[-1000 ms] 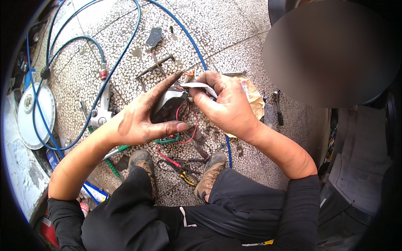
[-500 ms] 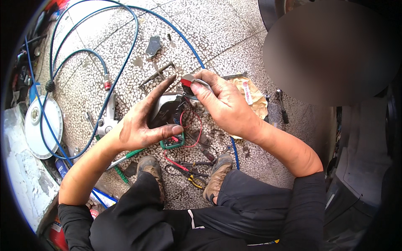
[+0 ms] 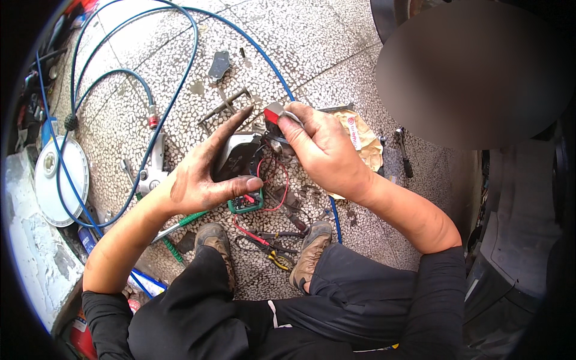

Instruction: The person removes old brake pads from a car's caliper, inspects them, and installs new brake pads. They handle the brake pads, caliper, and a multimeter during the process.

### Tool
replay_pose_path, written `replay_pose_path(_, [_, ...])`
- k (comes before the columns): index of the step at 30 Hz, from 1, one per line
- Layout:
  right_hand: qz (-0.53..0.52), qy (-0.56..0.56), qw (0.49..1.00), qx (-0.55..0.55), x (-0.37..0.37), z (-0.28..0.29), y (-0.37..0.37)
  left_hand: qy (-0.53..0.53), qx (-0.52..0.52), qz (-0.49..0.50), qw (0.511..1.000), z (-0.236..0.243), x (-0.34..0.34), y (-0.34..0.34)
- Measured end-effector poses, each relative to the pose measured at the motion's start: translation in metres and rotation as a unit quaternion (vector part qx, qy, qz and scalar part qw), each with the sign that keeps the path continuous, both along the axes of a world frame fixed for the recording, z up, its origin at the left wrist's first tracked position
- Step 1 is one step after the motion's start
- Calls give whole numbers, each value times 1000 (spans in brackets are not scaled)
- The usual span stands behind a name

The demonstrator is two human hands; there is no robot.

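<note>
My right hand (image 3: 327, 147) pinches a brake pad (image 3: 275, 113), tilted up, with a red side and a grey edge; my fingers cover part of it. My left hand (image 3: 207, 174) is open, its thumb and fingers stretched wide apart, to the left of the pad. Between its thumb and fingers shows a black and silver part (image 3: 237, 157); whether the hand touches it I cannot tell. Below the left thumb lies a green multimeter (image 3: 246, 204) with a red test lead (image 3: 285, 201). Farther off, a grey plate like a brake pad (image 3: 219, 65) lies flat on the floor.
A blue air hose (image 3: 195, 57) loops across the left. Near it are a grey air tool (image 3: 157, 159) and a white round lid (image 3: 60, 180). Yellow-handled pliers (image 3: 280, 259) lie between my shoes. Torn brown paper (image 3: 367, 141) and a ratchet (image 3: 405, 155) lie right.
My right hand has turned the brake pad slightly and shifted it a little right, so more of its grey edge shows. My left hand stays nearly still, spread open.
</note>
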State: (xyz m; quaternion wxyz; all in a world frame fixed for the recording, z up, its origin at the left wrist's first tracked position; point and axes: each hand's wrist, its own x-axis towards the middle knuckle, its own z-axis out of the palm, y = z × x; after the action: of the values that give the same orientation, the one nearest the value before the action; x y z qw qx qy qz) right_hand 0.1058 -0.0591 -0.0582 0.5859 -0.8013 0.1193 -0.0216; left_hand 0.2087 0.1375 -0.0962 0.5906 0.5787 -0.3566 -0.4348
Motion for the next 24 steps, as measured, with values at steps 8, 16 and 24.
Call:
replay_pose_path(8, [0, 11, 996, -91, 2, 11, 0, -19, -10, 10, 1000, -6, 0, 0])
replay_pose_path(16, [17, -4, 989, -146, 0, 7, -3, -29, 0, 6, 1000, -5, 1, 1])
replay_pose_path(24, [-1, 0, 999, -52, 1, -3, -2, 12, -17, 7, 1000, -8, -2, 0])
